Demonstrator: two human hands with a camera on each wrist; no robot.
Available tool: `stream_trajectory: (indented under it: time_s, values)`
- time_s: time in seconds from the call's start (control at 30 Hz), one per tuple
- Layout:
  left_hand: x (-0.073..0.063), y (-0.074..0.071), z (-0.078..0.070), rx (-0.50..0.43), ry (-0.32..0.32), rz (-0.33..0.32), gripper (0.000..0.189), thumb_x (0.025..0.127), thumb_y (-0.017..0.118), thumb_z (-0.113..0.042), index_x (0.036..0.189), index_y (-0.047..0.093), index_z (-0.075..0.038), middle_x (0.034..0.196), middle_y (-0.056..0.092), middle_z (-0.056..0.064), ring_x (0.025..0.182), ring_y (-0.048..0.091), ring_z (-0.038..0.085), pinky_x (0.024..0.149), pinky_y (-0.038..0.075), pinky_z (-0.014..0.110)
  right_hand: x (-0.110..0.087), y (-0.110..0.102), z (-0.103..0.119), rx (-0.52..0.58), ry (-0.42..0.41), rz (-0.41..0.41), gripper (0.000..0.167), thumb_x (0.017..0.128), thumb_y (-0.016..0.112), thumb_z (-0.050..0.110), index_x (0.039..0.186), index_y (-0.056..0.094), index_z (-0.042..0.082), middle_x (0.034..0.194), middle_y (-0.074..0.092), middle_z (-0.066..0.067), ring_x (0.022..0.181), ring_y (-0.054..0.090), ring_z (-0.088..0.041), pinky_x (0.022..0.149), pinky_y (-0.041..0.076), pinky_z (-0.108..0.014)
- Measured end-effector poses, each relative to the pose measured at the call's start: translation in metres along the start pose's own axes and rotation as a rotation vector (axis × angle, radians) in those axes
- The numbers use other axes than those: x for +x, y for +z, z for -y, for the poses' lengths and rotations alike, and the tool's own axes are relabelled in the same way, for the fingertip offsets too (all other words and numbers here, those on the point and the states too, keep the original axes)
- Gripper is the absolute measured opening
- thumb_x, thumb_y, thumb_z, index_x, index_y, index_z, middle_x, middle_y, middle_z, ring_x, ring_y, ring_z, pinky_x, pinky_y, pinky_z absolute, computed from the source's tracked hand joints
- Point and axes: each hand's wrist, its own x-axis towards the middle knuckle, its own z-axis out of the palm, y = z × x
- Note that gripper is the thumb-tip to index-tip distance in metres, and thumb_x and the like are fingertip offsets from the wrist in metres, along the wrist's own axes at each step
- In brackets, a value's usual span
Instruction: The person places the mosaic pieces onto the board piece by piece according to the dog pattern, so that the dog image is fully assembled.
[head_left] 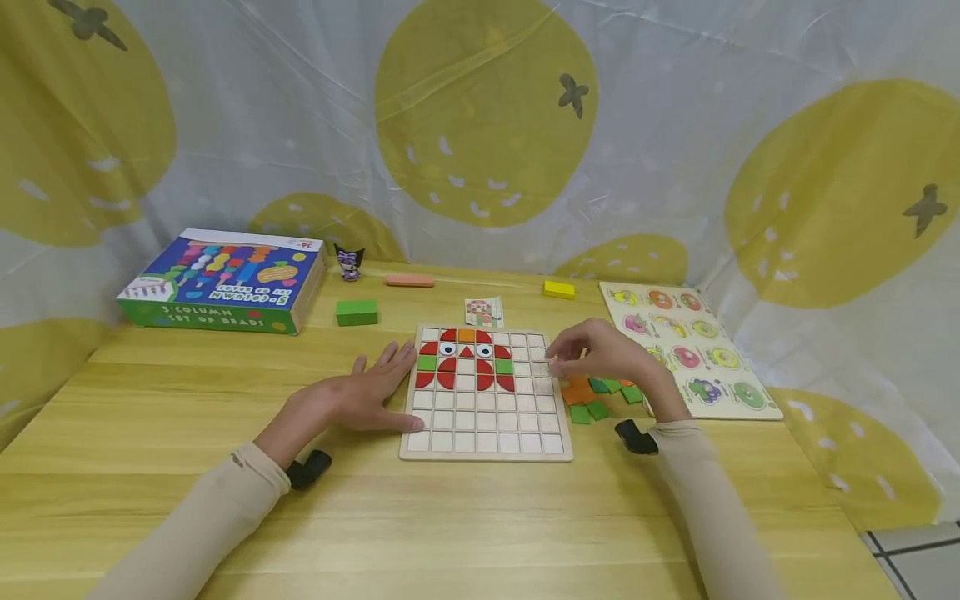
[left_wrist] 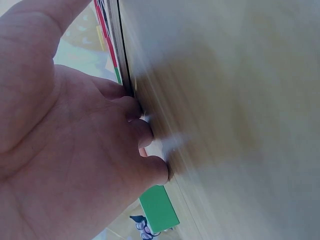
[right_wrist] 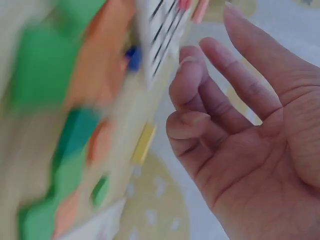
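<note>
Your left hand (head_left: 360, 396) is spread along the left edge of the wooden grid board (head_left: 487, 443), its fingers extended and gripping nothing, fingertips touching the rim and thumb on the lower left part, apparently to keep the board steady. The board lies flat on the table in front of you, between your hands. Your right hand (head_left: 603, 354) hovers by the board's right edge, fingers loosely bent, the thumb apart from them; the right wrist view shows no tile in its grasp. Red quarter-round tiles, green squares (head_left: 427, 363), an orange square (head_left: 467, 336), two eye tiles (head_left: 447, 349) and a red triangle (head_left: 466, 352) make a face-like figure in the upper rows; the lower rows are bare. You seem to be partway through laying the figure, between placements. The loose orange tiles (head_left: 577, 390) and loose green tiles (head_left: 597, 410) lie just beyond the board's right edge, near your right hand. The next move probably calls for checking the small pattern card (head_left: 483, 312) behind the board, pinching one matching tile, and seating it squarely in its cell while your left hand holds the board.
</note>
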Motion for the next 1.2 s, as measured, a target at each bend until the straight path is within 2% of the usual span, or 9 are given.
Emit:
stream_trajectory:
  time_s: [0.1, 0.2, 0.3, 0.37, 0.6, 0.73, 0.87, 1.03, 1.2]
  values:
    - [-0.001, 0.0, -0.003, -0.006, 0.003, 0.009, 0.132, 0.087, 0.065, -0.085, 0.173, 0.0, -0.009, 0.181, -0.013, 0.008, 0.166, -0.015, 0.033, 0.13, -0.009, 0.065, -0.024, -0.006, -0.018, 0.055, 0.032, 0.045, 0.014, 0.1, 0.079, 0.015, 0.107, 0.082, 0.003, 0.088, 0.078, -0.004, 0.077, 0.069, -0.025, 0.074, 0.059, -0.031]
    - [-0.002, 0.0, -0.004, -0.005, -0.001, 0.009, 0.132, 0.088, 0.066, -0.084, 0.173, 0.0, -0.008, 0.181, -0.013, 0.01, 0.166, -0.014, 0.034, 0.13, -0.009, 0.065, -0.043, -0.005, -0.03, 0.211, 0.021, 0.172, 0.015, 0.106, 0.071, 0.012, 0.107, 0.081, 0.001, 0.09, 0.08, -0.013, 0.077, 0.073, -0.034, 0.07, 0.062, -0.035]
    - [-0.009, -0.004, -0.011, -0.013, -0.009, 0.009, 0.127, 0.092, 0.067, -0.077, 0.173, 0.0, -0.006, 0.181, -0.011, 0.013, 0.166, -0.013, 0.036, 0.13, -0.009, 0.066, -0.05, 0.001, -0.037, 0.396, -0.014, 0.305, 0.019, 0.109, 0.063, 0.007, 0.111, 0.078, -0.005, 0.095, 0.079, -0.024, 0.081, 0.077, -0.04, 0.073, 0.066, -0.043]
    - [-0.015, -0.009, -0.017, -0.036, 0.001, 0.01, 0.124, 0.094, 0.069, -0.072, 0.173, 0.001, -0.004, 0.181, -0.01, 0.016, 0.166, -0.013, 0.04, 0.128, -0.01, 0.069, -0.048, 0.004, -0.041, 0.475, -0.028, 0.339, 0.021, 0.11, 0.06, 0.004, 0.116, 0.076, -0.008, 0.103, 0.078, -0.027, 0.089, 0.078, -0.04, 0.08, 0.067, -0.046]
    - [-0.011, -0.007, -0.01, -0.06, 0.041, -0.003, 0.124, 0.094, 0.069, -0.073, 0.173, 0.003, -0.004, 0.181, -0.008, 0.018, 0.165, -0.012, 0.043, 0.126, -0.01, 0.073, -0.028, 0.006, -0.054, 0.43, -0.002, 0.126, 0.025, 0.112, 0.06, 0.01, 0.122, 0.075, -0.007, 0.119, 0.078, -0.022, 0.101, 0.078, -0.032, 0.092, 0.064, -0.041]
    - [-0.01, -0.008, -0.013, -0.077, 0.056, 0.003, 0.125, 0.094, 0.068, -0.074, 0.173, 0.002, -0.004, 0.18, -0.009, 0.02, 0.165, -0.013, 0.044, 0.125, -0.011, 0.073, -0.038, -0.007, -0.06, 0.41, 0.07, 0.027, 0.027, 0.112, 0.061, 0.015, 0.104, 0.076, -0.006, 0.097, 0.078, -0.022, 0.08, 0.074, -0.03, 0.071, 0.063, -0.036]
    - [-0.013, -0.011, -0.017, -0.105, 0.062, 0.012, 0.126, 0.093, 0.07, -0.073, 0.173, 0.001, -0.003, 0.18, -0.01, 0.022, 0.164, -0.014, 0.046, 0.124, -0.013, 0.074, -0.058, -0.021, -0.067, 0.396, 0.172, 0.063, 0.037, 0.113, 0.059, 0.016, 0.087, 0.071, -0.007, 0.077, 0.071, -0.02, 0.06, 0.064, -0.023, 0.053, 0.054, -0.032]
    - [-0.016, -0.013, -0.017, -0.114, 0.063, 0.012, 0.126, 0.093, 0.071, -0.072, 0.173, 0.001, -0.003, 0.179, -0.011, 0.022, 0.164, -0.015, 0.047, 0.124, -0.013, 0.074, -0.061, -0.022, -0.072, 0.385, 0.211, 0.134, 0.035, 0.113, 0.058, 0.016, 0.095, 0.073, -0.009, 0.084, 0.074, -0.018, 0.066, 0.07, -0.021, 0.062, 0.061, -0.033]
    - [-0.017, -0.013, -0.021, -0.109, 0.07, 0.011, 0.125, 0.094, 0.07, -0.071, 0.173, 0.001, -0.002, 0.179, -0.01, 0.023, 0.164, -0.015, 0.047, 0.124, -0.014, 0.074, -0.044, -0.018, -0.069, 0.369, 0.202, 0.04, 0.027, 0.112, 0.061, 0.016, 0.108, 0.073, -0.008, 0.092, 0.075, -0.02, 0.075, 0.071, -0.023, 0.07, 0.062, -0.033]
